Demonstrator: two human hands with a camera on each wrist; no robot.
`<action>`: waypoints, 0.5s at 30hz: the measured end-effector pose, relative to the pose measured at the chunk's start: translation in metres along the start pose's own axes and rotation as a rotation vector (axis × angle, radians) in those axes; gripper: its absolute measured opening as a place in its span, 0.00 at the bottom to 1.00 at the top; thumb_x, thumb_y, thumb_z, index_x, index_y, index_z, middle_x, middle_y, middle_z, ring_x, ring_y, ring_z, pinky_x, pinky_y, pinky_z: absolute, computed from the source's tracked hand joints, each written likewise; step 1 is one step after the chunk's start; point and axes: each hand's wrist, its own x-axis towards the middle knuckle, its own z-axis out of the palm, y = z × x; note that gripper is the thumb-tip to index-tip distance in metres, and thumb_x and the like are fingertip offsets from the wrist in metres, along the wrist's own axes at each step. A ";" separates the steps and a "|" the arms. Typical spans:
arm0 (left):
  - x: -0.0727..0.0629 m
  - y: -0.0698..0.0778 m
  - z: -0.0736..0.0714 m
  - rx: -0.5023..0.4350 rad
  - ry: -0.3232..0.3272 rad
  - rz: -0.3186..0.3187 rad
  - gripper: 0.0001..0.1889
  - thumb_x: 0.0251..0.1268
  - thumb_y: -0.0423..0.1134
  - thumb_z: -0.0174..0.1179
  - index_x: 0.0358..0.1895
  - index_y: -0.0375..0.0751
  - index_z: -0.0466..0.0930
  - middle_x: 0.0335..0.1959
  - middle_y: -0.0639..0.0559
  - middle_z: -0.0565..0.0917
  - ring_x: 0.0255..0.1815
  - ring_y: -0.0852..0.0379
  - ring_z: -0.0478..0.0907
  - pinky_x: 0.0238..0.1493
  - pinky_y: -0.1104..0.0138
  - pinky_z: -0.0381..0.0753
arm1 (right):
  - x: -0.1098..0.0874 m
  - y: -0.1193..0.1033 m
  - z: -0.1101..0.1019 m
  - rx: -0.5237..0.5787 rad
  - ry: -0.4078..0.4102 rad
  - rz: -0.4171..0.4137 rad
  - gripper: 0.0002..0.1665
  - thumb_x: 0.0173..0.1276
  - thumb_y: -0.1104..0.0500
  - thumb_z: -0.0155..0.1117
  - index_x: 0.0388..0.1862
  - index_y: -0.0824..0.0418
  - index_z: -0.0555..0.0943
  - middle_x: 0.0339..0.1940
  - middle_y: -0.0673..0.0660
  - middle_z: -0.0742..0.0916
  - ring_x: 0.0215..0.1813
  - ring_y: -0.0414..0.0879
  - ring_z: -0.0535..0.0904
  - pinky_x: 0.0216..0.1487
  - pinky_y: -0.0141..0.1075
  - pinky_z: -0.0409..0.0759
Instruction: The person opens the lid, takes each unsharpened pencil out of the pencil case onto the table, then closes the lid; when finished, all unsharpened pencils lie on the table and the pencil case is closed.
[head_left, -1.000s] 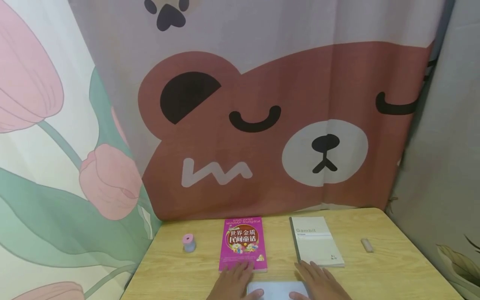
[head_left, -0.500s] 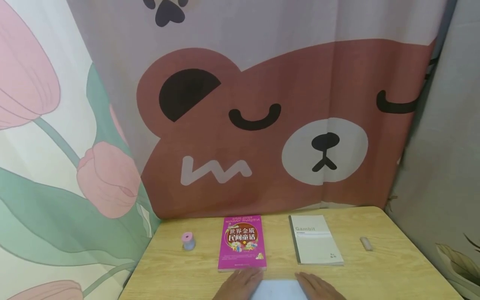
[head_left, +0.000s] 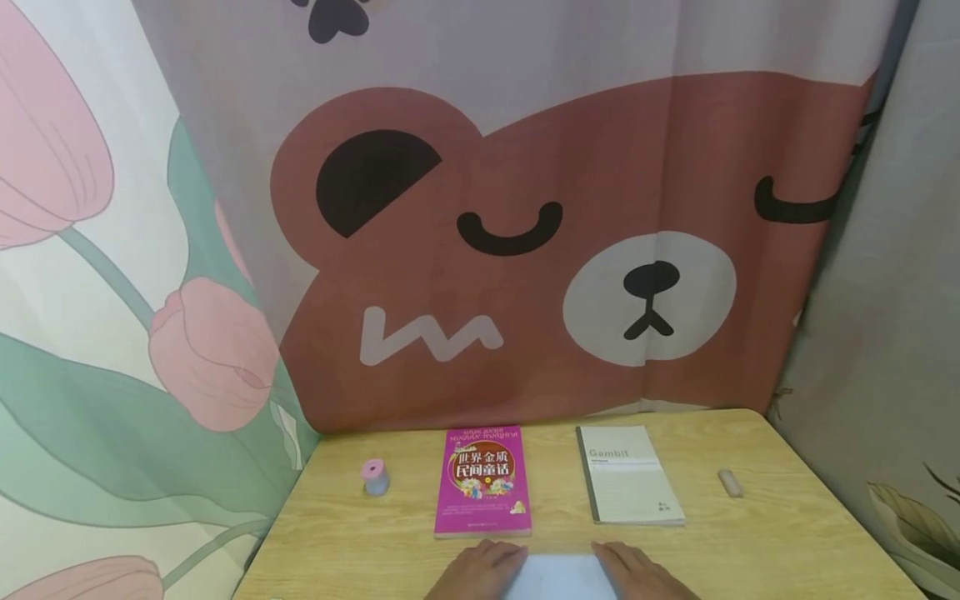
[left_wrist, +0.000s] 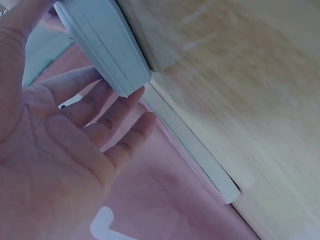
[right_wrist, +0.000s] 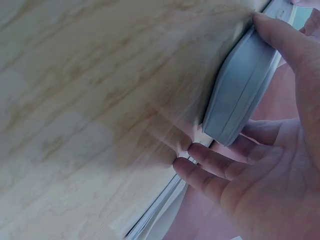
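Note:
A pale blue case (head_left: 561, 577) with rounded edges and a seam along its side lies at the table's near edge, its near part cut off in the head view. On its left side, my left hand (head_left: 480, 572) holds it, with fingers bent at the far corner (left_wrist: 112, 55). Opposite, my right hand (head_left: 637, 573) grips the other side; in the right wrist view the thumb is at one end of the case (right_wrist: 242, 82) and the fingers at the other. Just beyond the left hand lies a magenta book (head_left: 483, 508). A pale Gambit notebook (head_left: 636, 496) lies beyond the right hand.
A small pink-topped, bluish spool (head_left: 376, 477) stands on the wooden table (head_left: 337, 550) at the left. At the right lies a small greyish block (head_left: 730, 483). A bear-print curtain (head_left: 450, 383) hangs at the table's back edge.
Both hands have drawn back from over the book and notebook to the case's far corners. The thumbs, earlier seen on top of the case, have gone from the head view.

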 end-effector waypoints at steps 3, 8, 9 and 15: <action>0.000 0.000 -0.002 0.006 0.021 0.028 0.40 0.81 0.72 0.53 0.78 0.45 0.79 0.73 0.53 0.83 0.72 0.56 0.80 0.68 0.60 0.87 | 0.000 0.000 -0.004 0.013 -0.003 -0.012 0.67 0.66 0.19 0.70 0.79 0.72 0.71 0.71 0.65 0.80 0.68 0.68 0.80 0.66 0.66 0.85; 0.000 0.001 -0.003 0.046 0.114 0.088 0.35 0.83 0.67 0.56 0.73 0.43 0.83 0.68 0.51 0.88 0.65 0.57 0.86 0.63 0.66 0.89 | -0.001 0.003 -0.007 0.016 0.013 -0.059 0.62 0.67 0.22 0.72 0.77 0.71 0.73 0.67 0.60 0.80 0.63 0.59 0.82 0.60 0.58 0.89; 0.000 0.001 -0.004 0.043 0.118 0.092 0.34 0.83 0.67 0.56 0.73 0.43 0.84 0.67 0.51 0.89 0.64 0.57 0.87 0.62 0.67 0.89 | -0.001 0.004 -0.007 0.018 0.015 -0.065 0.62 0.67 0.22 0.72 0.76 0.71 0.74 0.67 0.59 0.80 0.62 0.57 0.82 0.60 0.57 0.89; 0.008 0.004 -0.011 0.029 0.060 0.087 0.33 0.78 0.71 0.59 0.62 0.46 0.88 0.62 0.54 0.92 0.56 0.61 0.91 0.54 0.71 0.90 | 0.003 0.008 -0.009 0.019 0.029 -0.110 0.57 0.67 0.24 0.75 0.73 0.69 0.76 0.60 0.53 0.79 0.55 0.43 0.77 0.52 0.44 0.88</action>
